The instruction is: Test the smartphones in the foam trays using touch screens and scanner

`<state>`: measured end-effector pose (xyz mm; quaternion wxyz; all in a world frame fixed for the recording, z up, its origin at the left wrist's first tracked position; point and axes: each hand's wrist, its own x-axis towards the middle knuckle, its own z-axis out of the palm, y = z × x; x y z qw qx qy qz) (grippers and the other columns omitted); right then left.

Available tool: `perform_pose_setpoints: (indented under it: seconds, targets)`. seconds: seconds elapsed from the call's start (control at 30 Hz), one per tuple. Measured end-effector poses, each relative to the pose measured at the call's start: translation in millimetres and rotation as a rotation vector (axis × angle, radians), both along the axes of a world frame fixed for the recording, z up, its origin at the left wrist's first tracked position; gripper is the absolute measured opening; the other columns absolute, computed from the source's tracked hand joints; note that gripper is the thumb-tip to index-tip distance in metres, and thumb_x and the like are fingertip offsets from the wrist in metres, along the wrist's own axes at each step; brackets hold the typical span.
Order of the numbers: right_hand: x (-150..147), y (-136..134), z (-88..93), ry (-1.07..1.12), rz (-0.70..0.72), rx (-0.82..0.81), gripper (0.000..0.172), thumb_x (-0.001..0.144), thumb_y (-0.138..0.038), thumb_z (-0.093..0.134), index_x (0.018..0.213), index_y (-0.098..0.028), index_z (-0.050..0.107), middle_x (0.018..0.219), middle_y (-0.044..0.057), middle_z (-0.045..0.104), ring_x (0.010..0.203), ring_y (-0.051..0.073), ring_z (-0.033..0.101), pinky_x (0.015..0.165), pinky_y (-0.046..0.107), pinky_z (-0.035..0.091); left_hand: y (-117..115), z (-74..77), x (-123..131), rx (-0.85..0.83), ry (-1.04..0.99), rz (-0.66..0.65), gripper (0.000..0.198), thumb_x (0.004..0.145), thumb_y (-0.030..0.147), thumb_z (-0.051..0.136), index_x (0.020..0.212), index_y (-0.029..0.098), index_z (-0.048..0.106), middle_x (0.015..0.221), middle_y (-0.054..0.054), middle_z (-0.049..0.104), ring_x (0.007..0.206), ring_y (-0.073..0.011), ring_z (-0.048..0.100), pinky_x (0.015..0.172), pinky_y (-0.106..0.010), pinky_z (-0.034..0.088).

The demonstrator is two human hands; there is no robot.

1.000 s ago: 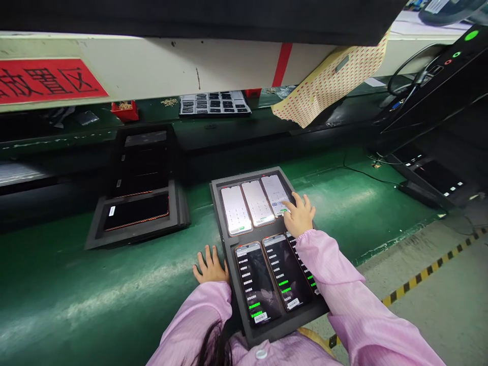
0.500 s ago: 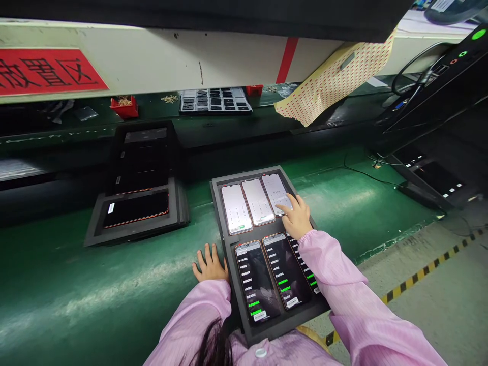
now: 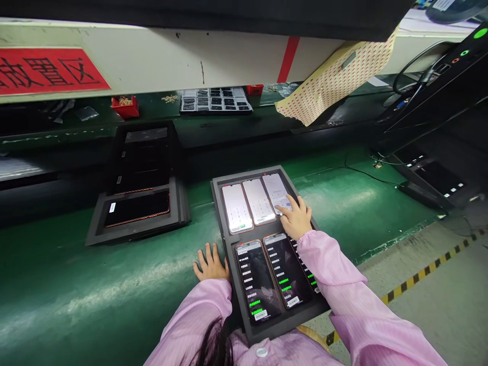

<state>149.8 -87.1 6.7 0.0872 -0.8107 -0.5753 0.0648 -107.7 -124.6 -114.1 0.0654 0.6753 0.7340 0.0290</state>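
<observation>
A dark foam tray (image 3: 238,238) holds several smartphones in two rows. In the far row the screens are white with keypads; over the right-hand smartphone (image 3: 273,182) is my right hand (image 3: 297,219), fingers apart, with a fingertip at its keypad. It grips nothing. The near row shows black screens with white and green text lists, such as the near left smartphone (image 3: 257,282) and the near middle smartphone (image 3: 287,274); my right sleeve partly covers the third. Beside the tray's left edge, my left hand (image 3: 210,264) lies spread on the green mat (image 3: 152,300).
To the left stand stacked dark trays (image 3: 133,226) with dark-screened phones. Behind are a red bin (image 3: 125,108), a tray of small black parts (image 3: 215,101) and a hanging dotted yellow sheet (image 3: 335,81). A black computer case (image 3: 438,86) with cables sits at right.
My right fingers have shifted slightly over the far right smartphone's keypad, and more characters seem to show above it. My left hand stays in place.
</observation>
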Motion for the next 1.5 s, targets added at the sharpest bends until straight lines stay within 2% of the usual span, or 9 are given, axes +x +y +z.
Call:
perform_pose_setpoints:
  seconds: [0.1, 0.2, 0.33, 0.43, 0.6, 0.8, 1.0, 1.4, 1.5]
  targets:
    - [-7.4, -0.5, 3.1, -0.004, -0.019, 0.085, 0.04, 0.072, -0.015, 0.037, 0.099, -0.025, 0.066, 0.133, 0.005, 0.044, 0.127, 0.032, 0.025, 0.096, 0.057, 0.026, 0.1, 3.1, 1.1, -0.025, 0.007, 0.002, 0.057, 0.078, 0.036, 0.041, 0.133, 0.023, 0.037, 0.142, -0.005, 0.035, 0.131, -0.029, 0.026, 0.104, -0.054, 0.016]
    - [-23.4, -0.7, 7.0, 0.026, 0.111, 0.076, 0.039, 0.073, -0.015, 0.037, 0.098, -0.024, 0.066, 0.127, 0.005, 0.05, 0.125, 0.029, 0.029, 0.097, 0.052, 0.028, 0.4, 6.3, 1.4, -0.049, 0.016, -0.002, 0.057, 0.079, 0.035, 0.04, 0.134, 0.023, 0.036, 0.143, -0.005, 0.034, 0.131, -0.0292, 0.026, 0.103, -0.055, 0.017]
    - [-47.2, 0.5, 9.7, 0.032, 0.265, -0.028, 0.043, 0.074, -0.017, 0.038, 0.107, -0.029, 0.062, 0.138, 0.003, 0.038, 0.129, 0.031, 0.022, 0.097, 0.059, 0.022, 0.8, 8.4, 0.5, -0.082, 0.029, -0.015, 0.059, 0.078, 0.034, 0.042, 0.135, 0.023, 0.034, 0.143, -0.005, 0.033, 0.131, -0.029, 0.025, 0.103, -0.055, 0.02]
    - [-50.9, 2.3, 9.1, -0.013, 0.213, -0.047, 0.041, 0.074, -0.018, 0.039, 0.105, -0.03, 0.063, 0.142, 0.004, 0.031, 0.13, 0.033, 0.018, 0.095, 0.063, 0.019, 0.5, 8.9, 0.4, -0.079, 0.036, -0.017, 0.059, 0.078, 0.035, 0.042, 0.135, 0.022, 0.035, 0.144, -0.005, 0.033, 0.131, -0.0291, 0.025, 0.103, -0.055, 0.02]
    - [-43.9, 4.2, 7.4, -0.081, 0.021, -0.032, 0.037, 0.074, -0.018, 0.039, 0.097, -0.024, 0.067, 0.142, 0.006, 0.032, 0.13, 0.035, 0.019, 0.094, 0.064, 0.019, 0.0, 9.9, 2.1, -0.05, 0.027, -0.005, 0.057, 0.078, 0.036, 0.04, 0.134, 0.021, 0.037, 0.143, -0.005, 0.034, 0.13, -0.0289, 0.026, 0.104, -0.054, 0.018]
    - [-53.6, 4.1, 9.2, -0.016, 0.21, -0.054, 0.041, 0.074, -0.018, 0.04, 0.106, -0.03, 0.063, 0.143, 0.004, 0.029, 0.131, 0.035, 0.017, 0.095, 0.064, 0.019, -0.1, 9.1, 2.3, -0.052, 0.008, 0.005, 0.057, 0.078, 0.036, 0.041, 0.133, 0.023, 0.037, 0.143, -0.005, 0.034, 0.13, -0.029, 0.027, 0.103, -0.054, 0.017]
    - [-42.1, 5.4, 8.2, -0.054, 0.002, -0.039, 0.036, 0.075, -0.018, 0.039, 0.096, -0.023, 0.068, 0.141, 0.006, 0.034, 0.13, 0.035, 0.019, 0.095, 0.063, 0.021, 0.0, 9.7, 2.7, -0.066, 0.005, 0.007, 0.056, 0.078, 0.034, 0.041, 0.133, 0.023, 0.038, 0.143, -0.005, 0.033, 0.13, -0.0289, 0.026, 0.104, -0.054, 0.017]
    - [-58.9, 12.9, 10.5, 0.001, 0.158, -0.095, 0.043, 0.075, -0.018, 0.039, 0.111, -0.031, 0.06, 0.144, 0.004, 0.027, 0.132, 0.035, 0.015, 0.096, 0.064, 0.02, -0.4, 11.9, 3.1, -0.061, 0.013, 0.003, 0.055, 0.078, 0.033, 0.041, 0.133, 0.023, 0.038, 0.142, -0.005, 0.035, 0.13, -0.0291, 0.027, 0.103, -0.054, 0.019]
    - [-54.5, 11.0, 8.8, -0.015, 0.132, -0.059, 0.042, 0.074, -0.018, 0.04, 0.107, -0.03, 0.062, 0.143, 0.004, 0.029, 0.131, 0.034, 0.017, 0.096, 0.063, 0.02, -0.5, 11.5, 3.8, -0.054, 0.008, 0.009, 0.056, 0.078, 0.033, 0.041, 0.133, 0.023, 0.038, 0.142, -0.005, 0.035, 0.13, -0.0291, 0.027, 0.103, -0.054, 0.017]
